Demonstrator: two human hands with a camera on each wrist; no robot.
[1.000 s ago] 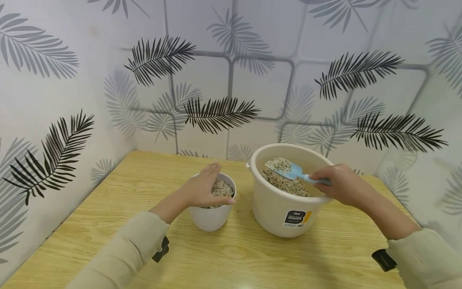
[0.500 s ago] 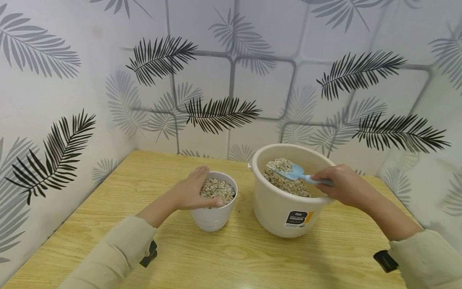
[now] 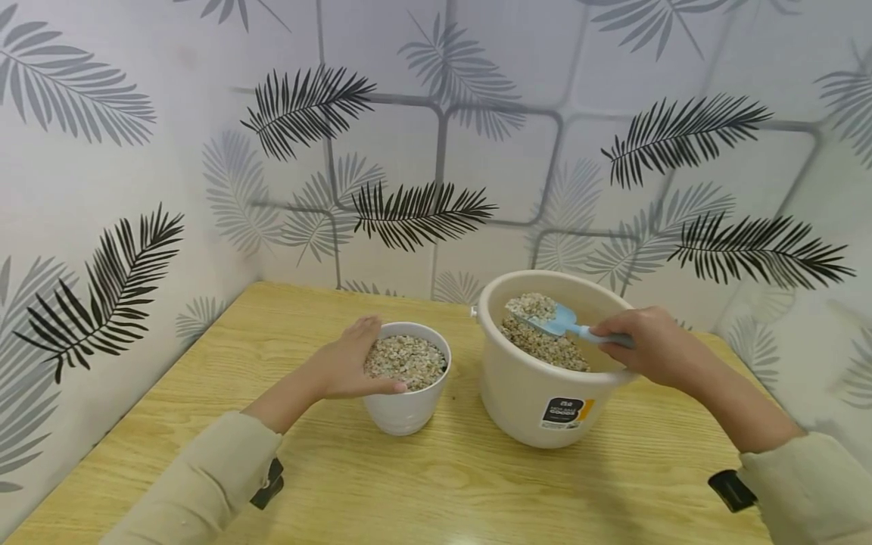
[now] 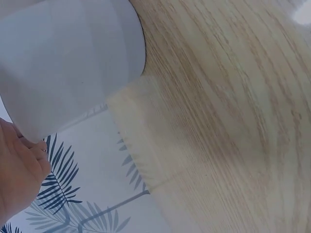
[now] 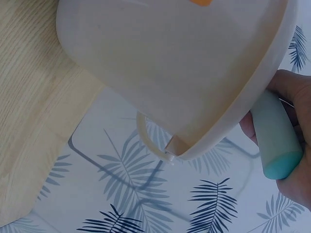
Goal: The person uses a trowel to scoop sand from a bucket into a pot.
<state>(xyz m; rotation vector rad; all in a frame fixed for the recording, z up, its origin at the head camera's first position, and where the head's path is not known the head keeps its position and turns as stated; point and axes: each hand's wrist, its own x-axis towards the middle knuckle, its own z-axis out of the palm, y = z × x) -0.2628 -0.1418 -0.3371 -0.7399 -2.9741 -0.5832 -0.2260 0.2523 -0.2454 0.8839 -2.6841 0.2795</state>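
A white pot [image 3: 402,418], filled near its rim with pale gravel [image 3: 406,362], stands upright on the table. Along its left rim lies my left hand [image 3: 341,369], fingers extended towards the back and thumb reaching over the front edge. In the left wrist view, the fingertips [image 4: 36,150] meet the pot's rim. My right hand [image 3: 655,350] grips the handle of a light-blue scoop [image 3: 564,322] over the right rim of a cream bucket [image 3: 521,405]. A heap of gravel fills the scoop's blade, above more gravel in the bucket. The scoop's handle end [image 5: 279,162] shows in the right wrist view.
The wood-grain table [image 3: 436,492] meets leaf-patterned walls [image 3: 477,174] at the back and sides. A narrow strip of tabletop separates pot and bucket. A looped bucket handle [image 5: 148,138] shows beside the rim in the right wrist view.
My left hand has moved left and slightly down, from over the pot's gravel to its left rim, uncovering more gravel. The right hand holds the loaded scoop almost still over the bucket.
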